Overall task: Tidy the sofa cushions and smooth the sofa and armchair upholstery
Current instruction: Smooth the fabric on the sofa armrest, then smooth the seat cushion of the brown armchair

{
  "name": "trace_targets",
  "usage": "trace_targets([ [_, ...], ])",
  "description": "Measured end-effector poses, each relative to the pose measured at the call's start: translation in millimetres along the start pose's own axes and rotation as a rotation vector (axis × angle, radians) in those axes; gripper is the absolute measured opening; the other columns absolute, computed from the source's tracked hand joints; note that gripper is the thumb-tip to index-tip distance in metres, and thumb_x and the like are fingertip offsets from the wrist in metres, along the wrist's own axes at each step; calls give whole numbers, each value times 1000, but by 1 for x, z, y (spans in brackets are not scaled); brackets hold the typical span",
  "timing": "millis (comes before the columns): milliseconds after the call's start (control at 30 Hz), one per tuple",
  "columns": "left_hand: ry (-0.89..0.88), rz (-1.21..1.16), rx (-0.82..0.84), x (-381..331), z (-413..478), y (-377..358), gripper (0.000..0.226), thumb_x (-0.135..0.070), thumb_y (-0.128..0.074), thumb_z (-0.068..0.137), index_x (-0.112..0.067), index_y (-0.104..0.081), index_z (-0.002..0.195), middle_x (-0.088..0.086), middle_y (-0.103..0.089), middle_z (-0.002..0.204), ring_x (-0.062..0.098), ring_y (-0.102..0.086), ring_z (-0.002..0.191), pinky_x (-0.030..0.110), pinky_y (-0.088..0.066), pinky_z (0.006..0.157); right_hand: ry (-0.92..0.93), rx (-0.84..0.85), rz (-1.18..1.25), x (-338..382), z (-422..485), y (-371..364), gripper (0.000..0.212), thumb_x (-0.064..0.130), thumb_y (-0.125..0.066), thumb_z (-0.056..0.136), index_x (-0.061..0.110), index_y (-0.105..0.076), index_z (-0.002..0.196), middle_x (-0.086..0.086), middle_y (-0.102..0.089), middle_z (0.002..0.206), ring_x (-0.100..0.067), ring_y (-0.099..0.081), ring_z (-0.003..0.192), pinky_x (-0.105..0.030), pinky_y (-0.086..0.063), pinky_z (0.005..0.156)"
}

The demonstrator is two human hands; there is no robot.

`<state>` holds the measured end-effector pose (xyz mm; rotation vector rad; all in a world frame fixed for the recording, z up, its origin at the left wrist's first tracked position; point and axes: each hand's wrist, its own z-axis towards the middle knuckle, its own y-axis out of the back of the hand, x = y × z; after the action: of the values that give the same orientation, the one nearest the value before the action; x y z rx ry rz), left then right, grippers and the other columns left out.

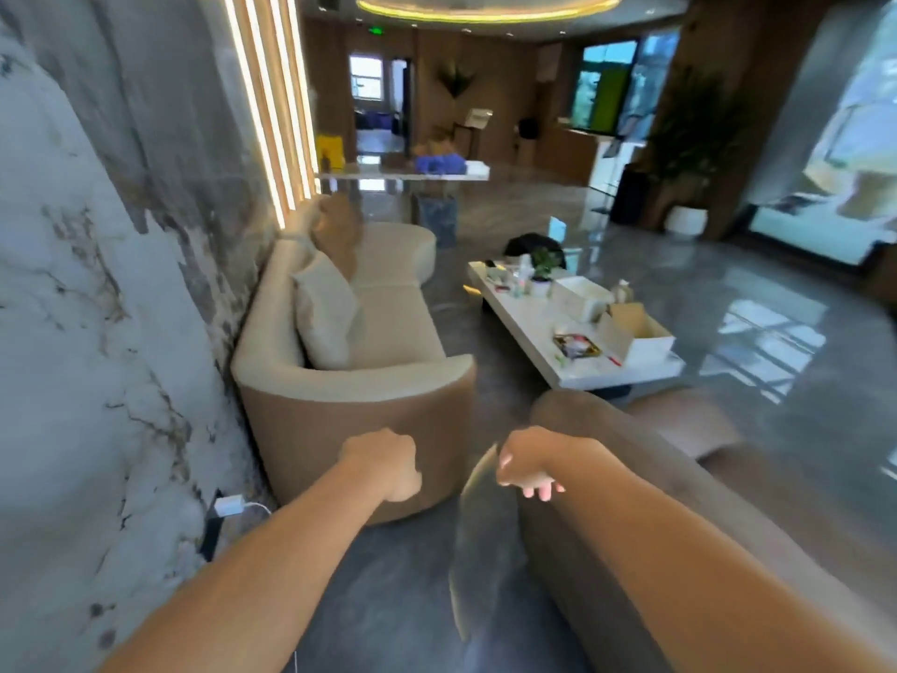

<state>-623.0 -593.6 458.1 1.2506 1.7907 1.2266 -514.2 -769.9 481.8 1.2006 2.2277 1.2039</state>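
Cream-topped sofa (388, 313): it stands along the marble wall (97, 235), ahead and left of both hands; its long axis runs away from the person, so only the tan rounded near arm faces them
Sofa cushions: a cream cushion (325, 313) leans against the backrest about midway along; a tan cushion (340, 230) sits beyond it, tilted; both are well out of reach from here, and blur hides their exact lie
Armchair (631, 502): tan, low on the right, directly under the right forearm; its curved back edge is the nearest upholstery of all
Open room: bare grey floor (388, 599) separates sofa end from armchair; the white table (558, 352), cluttered with boxes and a small plant, stands to the right of the sofa seat with an aisle between, likely the way in to the cushions
Left hand (388, 466): curled to a loose fist, grip narrow and holding nothing visible, in front of the sofa's near arm; contact with it cannot be told
Right hand (526, 463): at the armchair's back edge, fingers (543, 490) bent downward; whether the grip pinches fabric cannot be told, as motion blur smears a pale arc beside it
Nearer hand: right for the armchair, left for the sofa end
Charger (230, 505): white, plugged in low at the wall by the sofa's corner, its cable a possible snag
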Motion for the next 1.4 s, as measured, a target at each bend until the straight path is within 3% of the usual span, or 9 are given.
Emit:
trace_targets([
  [100,-106,45,-49,-57,-42,-2,38,-41,-44,91,-14,-62,111,10,-63,112,33,-60,98,37,-48,75,-77,15,48,-34,-66,-24,34,32,-50,88,11,-69,107,-6,-77,89,-24,-71,66,-35,-60,72],
  [333,-332,106,-50,-150,-73,-38,30,-45,-44,90,-21,-62,89,3,-62,94,28,-57,81,36,-46,69,-276,-13,125,-142,-153,-86,38,29,-51,93,10,-63,125,-9,-72,105,-28,-68,95,-46,-55,93],
  [433,-425,30,-102,-198,-56,-41,43,-54,-45,91,-26,-53,122,4,-58,127,30,-58,105,40,-50,82,-371,-69,130,-190,-172,-119,45,24,-51,96,10,-50,139,-12,-61,123,-32,-61,110,-44,-52,96],
  [500,-520,-8,-135,-236,-40,-42,73,-64,-48,87,-30,-23,147,6,-33,152,33,-44,127,46,-48,92,-415,-135,209,-221,-180,-141,47,24,-52,96,16,-46,142,-12,-54,134,-33,-57,115,-44,-50,98],
  [600,-703,110,-186,-292,-17,-49,98,-72,-55,79,-40,4,150,4,2,162,40,-16,141,56,-38,102,-514,-227,443,-259,-182,-174,63,45,-54,93,36,-28,150,-12,-34,145,-40,-41,127,-54,-45,102],
  [733,-853,316,-160,-350,15,-67,90,-84,-31,77,-49,15,145,-3,13,163,35,10,147,70,-12,111,-674,-308,576,-283,-163,-223,84,87,-29,76,54,-1,148,0,-3,164,-41,-1,147,-74,-12,107],
  [800,-859,349,-190,-367,27,-76,86,-89,-16,75,-51,23,142,-2,14,163,33,20,145,71,5,110,-661,-462,551,-290,-152,-250,85,91,-14,73,54,-2,148,-2,-6,165,-41,0,148,-76,-3,108],
  [967,-875,410,-298,-380,47,-88,88,-90,-6,74,-45,17,147,7,-1,163,34,13,146,66,8,111,-605,-772,400,-314,-142,-275,73,82,-18,83,44,-37,142,-9,-46,148,-43,-37,132,-72,-23,106],
  [1400,-723,435,-378,-441,36,-78,85,-83,-3,79,-38,-4,151,12,-17,159,38,-2,146,65,-3,114,-477,-893,424,-373,-144,-278,67,71,-34,86,39,-37,145,-16,-41,150,-42,-29,138,-68,-16,111],
])
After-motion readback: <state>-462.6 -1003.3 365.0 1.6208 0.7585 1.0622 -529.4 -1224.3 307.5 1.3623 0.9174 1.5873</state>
